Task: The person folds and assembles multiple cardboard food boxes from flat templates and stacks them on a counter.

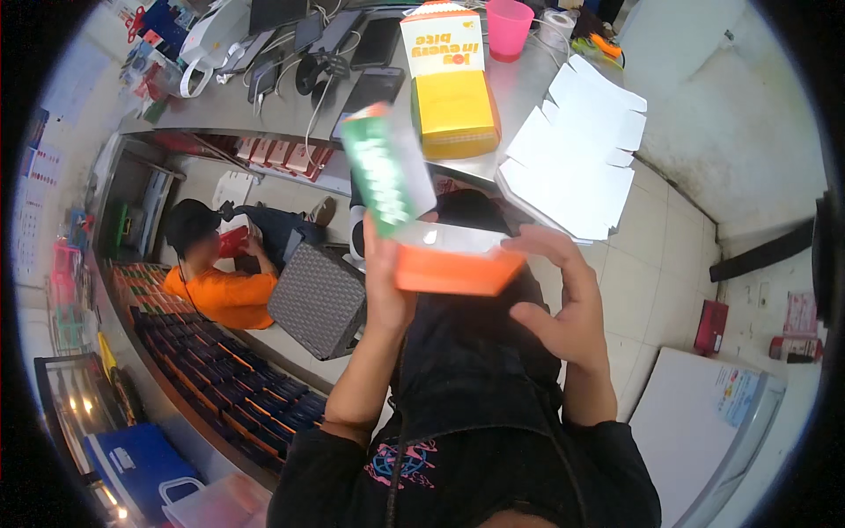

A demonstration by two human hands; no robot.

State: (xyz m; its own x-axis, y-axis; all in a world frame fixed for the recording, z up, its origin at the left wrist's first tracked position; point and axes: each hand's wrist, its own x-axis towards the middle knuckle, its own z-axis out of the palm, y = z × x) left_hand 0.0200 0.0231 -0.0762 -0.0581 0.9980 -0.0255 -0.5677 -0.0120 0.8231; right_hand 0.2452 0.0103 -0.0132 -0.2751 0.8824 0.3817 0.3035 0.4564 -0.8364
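A small folding carton point(458, 271), orange outside and white within, is held above my lap with its green-and-white lid flap point(377, 172) standing up, a little blurred. My left hand point(385, 282) grips its left end, thumb and fingers around the side. Over at the right end, my right hand point(568, 304) has its thumb and fingers spread apart; the fingertips are at the upper right corner, and whether they touch it I cannot tell. A yellow carton point(456, 110) with a raised lid sits on the steel table beyond. Flat white carton blanks point(576, 154) lie stacked to its right.
Phones point(377, 42) and cables crowd the steel table point(519, 101), beside a pink cup point(508, 28). A person in an orange shirt point(220, 295) sits at left, holding a red box, near a grey woven stool point(319, 299). Rows of dark cartons point(229, 374) line the lower left. A white appliance point(695, 422) stands lower right.
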